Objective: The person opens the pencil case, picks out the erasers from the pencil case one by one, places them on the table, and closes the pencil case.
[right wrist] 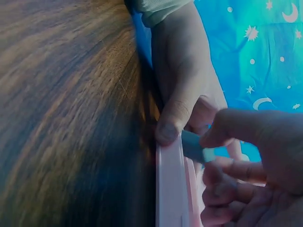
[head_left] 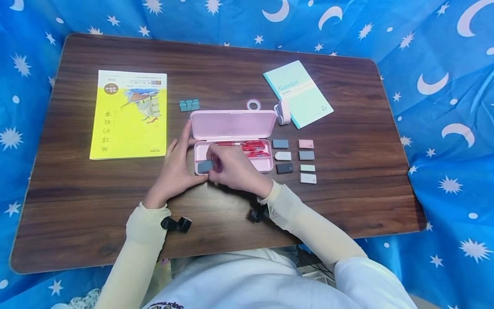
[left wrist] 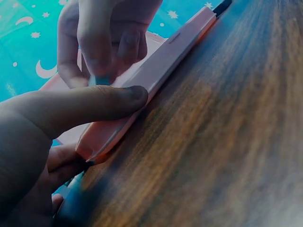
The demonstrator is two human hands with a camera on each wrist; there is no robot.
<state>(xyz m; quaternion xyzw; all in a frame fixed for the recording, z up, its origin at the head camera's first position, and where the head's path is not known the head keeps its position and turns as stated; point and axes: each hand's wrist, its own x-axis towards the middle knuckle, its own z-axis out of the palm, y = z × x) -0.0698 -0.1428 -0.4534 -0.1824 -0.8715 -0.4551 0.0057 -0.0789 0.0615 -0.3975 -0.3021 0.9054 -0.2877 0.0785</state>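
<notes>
An open pink pencil case (head_left: 233, 124) lies on the table, its lid tipped up at the back. Red pens (head_left: 254, 148) fill its long compartment. My left hand (head_left: 175, 165) grips the left end of the case; in the left wrist view its thumb (left wrist: 118, 100) lies along the front wall while the fingers reach round the end. With my right hand (head_left: 237, 165) I pinch a grey-blue eraser (head_left: 204, 166) at the front left compartment. In the right wrist view the eraser (right wrist: 196, 146) stands partly above the case's rim, between thumb and fingers.
Several erasers (head_left: 284, 168) sit right of the case in two columns. Behind it are a teal binder clip (head_left: 189, 105), a roll of tape (head_left: 253, 104) and a pink-and-white object (head_left: 284, 112). A yellow book (head_left: 127, 124) lies left, a mint notebook (head_left: 299, 94) back right.
</notes>
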